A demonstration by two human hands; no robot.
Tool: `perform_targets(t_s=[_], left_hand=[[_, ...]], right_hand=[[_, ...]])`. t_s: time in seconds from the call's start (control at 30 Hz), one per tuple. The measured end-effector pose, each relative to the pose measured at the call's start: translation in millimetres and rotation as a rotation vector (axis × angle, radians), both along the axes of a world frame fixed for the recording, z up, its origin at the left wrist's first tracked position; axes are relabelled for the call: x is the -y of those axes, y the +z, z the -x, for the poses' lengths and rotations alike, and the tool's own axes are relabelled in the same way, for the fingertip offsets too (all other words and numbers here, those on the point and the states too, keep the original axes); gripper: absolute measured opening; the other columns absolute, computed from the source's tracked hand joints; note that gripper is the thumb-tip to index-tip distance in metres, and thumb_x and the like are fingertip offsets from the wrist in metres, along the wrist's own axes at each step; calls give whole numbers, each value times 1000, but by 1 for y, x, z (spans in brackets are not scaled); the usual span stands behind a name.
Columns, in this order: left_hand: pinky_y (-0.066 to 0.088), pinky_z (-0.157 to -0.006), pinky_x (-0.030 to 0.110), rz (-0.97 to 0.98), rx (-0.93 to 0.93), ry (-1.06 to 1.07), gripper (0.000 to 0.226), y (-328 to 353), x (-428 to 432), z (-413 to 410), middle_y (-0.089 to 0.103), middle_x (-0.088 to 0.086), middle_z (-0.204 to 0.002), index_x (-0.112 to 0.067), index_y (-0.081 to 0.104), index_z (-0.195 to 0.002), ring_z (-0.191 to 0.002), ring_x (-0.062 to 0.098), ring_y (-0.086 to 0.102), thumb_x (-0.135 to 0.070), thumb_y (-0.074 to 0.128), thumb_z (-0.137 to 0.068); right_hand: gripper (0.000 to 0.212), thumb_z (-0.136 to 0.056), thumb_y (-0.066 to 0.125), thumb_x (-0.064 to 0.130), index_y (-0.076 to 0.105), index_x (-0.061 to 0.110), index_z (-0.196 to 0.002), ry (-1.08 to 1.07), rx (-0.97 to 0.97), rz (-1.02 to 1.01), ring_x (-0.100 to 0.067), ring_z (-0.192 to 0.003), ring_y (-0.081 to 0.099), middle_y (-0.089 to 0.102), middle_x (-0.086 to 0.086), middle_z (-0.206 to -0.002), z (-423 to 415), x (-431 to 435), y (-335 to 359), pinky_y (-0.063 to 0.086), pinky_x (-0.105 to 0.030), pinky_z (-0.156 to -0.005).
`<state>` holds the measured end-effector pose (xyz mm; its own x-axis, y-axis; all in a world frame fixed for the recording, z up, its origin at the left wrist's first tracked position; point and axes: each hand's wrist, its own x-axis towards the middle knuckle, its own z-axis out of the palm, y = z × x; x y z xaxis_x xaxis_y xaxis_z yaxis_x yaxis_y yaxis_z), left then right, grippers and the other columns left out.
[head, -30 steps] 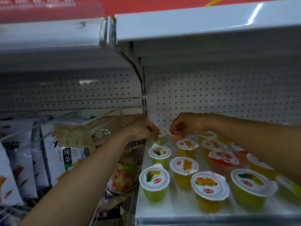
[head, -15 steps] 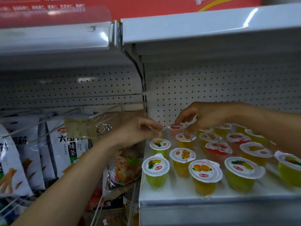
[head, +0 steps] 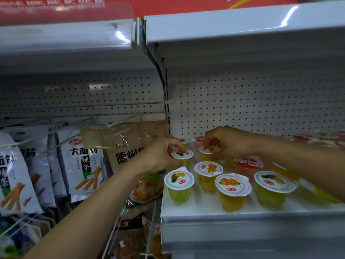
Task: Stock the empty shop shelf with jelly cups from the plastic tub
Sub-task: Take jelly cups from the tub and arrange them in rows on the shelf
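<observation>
Several jelly cups stand on the white shelf (head: 205, 212), among them a green cup (head: 179, 186) and an orange cup (head: 232, 191) in the front row. My left hand (head: 160, 156) pinches the rim of a green-yellow jelly cup (head: 182, 155) in the second row. My right hand (head: 224, 142) grips an orange jelly cup (head: 207, 152) beside it, fingers on its lid. A red jelly cup (head: 247, 163) stands under my right wrist. The plastic tub is out of view.
An upper shelf (head: 242, 28) overhangs closely. A pegboard back wall (head: 261, 105) stands behind the cups. Left of the shelf, snack bags (head: 82, 165) and a brown packet (head: 130, 146) hang on wire hooks. More cups stand blurred at the far right (head: 324, 141).
Both hands have come forward from the back-row cups to the second-row cups and now hold them. The camera has shifted slightly, lowering the view of the shelf.
</observation>
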<state>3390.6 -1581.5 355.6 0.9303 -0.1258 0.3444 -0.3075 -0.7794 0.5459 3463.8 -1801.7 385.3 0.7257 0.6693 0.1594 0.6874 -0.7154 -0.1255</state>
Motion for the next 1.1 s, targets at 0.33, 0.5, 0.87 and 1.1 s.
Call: perform_targets(t_s=[0.33,0.5,0.87,1.1], left_hand=[[40,-74,17,-40,95,95,30,-9,3,-17,47,-17,-97,-27,68,-97,-94,8,52,-19,83,-73],[42,-81,21,-36,91,111,31,-11,2,-19,48,-9,-104,-27,68,-99,-98,10,52,-18,83,-73],[38,-77,10,9,172,61,16,5,7,29,58,-7,-110,-31,70,-105,-96,5,55,-34,64,-91],[54,-86,22,273,-55,-131,39,-4,6,97,69,-13,-104,-34,69,-108,-96,3,66,-54,74,-74]], right_hand=[[29,-82,72,40,60,28,-106,-50,93,-27,-13,-93,53,59,5,-108,3,-8,-9,42,-27,-73],[34,-83,70,43,59,28,-112,-75,126,21,-14,-98,53,60,4,-115,7,-10,-7,43,-29,-75],[27,-87,67,37,68,30,-113,13,10,-179,1,-86,59,66,14,-113,41,6,22,45,-15,-72],[38,-79,69,55,66,37,-113,59,-269,-126,-3,-92,67,69,16,-103,86,10,14,55,-29,-88]])
